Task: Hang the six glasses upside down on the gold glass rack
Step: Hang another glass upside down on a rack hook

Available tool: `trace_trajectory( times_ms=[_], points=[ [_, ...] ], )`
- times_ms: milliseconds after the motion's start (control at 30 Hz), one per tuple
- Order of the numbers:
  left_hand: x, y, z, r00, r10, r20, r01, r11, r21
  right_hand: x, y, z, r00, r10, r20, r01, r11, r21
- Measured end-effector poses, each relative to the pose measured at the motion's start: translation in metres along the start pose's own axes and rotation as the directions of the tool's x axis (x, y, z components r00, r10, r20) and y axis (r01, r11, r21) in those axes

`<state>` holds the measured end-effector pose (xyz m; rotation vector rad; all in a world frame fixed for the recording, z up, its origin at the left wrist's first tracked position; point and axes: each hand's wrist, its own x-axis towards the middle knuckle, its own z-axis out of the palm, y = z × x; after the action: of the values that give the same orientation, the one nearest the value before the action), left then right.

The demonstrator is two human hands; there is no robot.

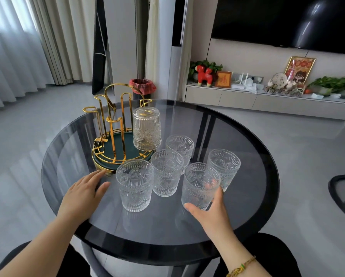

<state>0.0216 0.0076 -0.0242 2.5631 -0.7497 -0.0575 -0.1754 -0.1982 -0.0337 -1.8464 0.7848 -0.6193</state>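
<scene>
Glasses: one (pixel 147 128) hangs upside down on the gold rack (pixel 115 134) left of centre; four stand upright mid-frame. My right hand (pixel 209 211) grasps the fifth glass (pixel 200 185); my left hand (pixel 83 193) lies flat, fingers loose, touching the rack's base.

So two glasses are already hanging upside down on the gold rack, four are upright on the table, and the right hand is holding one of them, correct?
Not quite. The head view shows only one inverted glass on the gold rack; five stand upright on the table. The right hand does hold the nearest upright glass.
</scene>
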Motion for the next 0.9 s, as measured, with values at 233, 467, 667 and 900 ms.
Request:
trace_trajectory(
  times_ms=[233, 467, 667, 900],
  points=[
    [0.002, 0.000, -0.002, 1.000, -0.020, 0.008, 0.020, 0.999, -0.048, 0.003, -0.001, 0.001, 0.999, -0.018, -0.046, 0.018, 1.000, 0.011],
    [0.017, 0.005, -0.003, 0.999, -0.050, -0.007, 0.049, 0.990, -0.132, 0.004, -0.031, -0.022, 0.987, -0.157, -0.022, 0.158, 0.975, 0.153],
    [0.043, 0.001, -0.001, 0.999, -0.026, -0.029, 0.022, 0.991, -0.133, 0.038, -0.085, -0.052, 0.962, -0.229, 0.150, 0.211, 0.969, 0.131],
    [0.059, -0.008, 0.003, 0.996, -0.057, -0.072, 0.040, 0.977, -0.211, 0.116, -0.150, -0.057, 0.971, -0.204, 0.122, 0.230, 0.936, -0.267]
  ],
)
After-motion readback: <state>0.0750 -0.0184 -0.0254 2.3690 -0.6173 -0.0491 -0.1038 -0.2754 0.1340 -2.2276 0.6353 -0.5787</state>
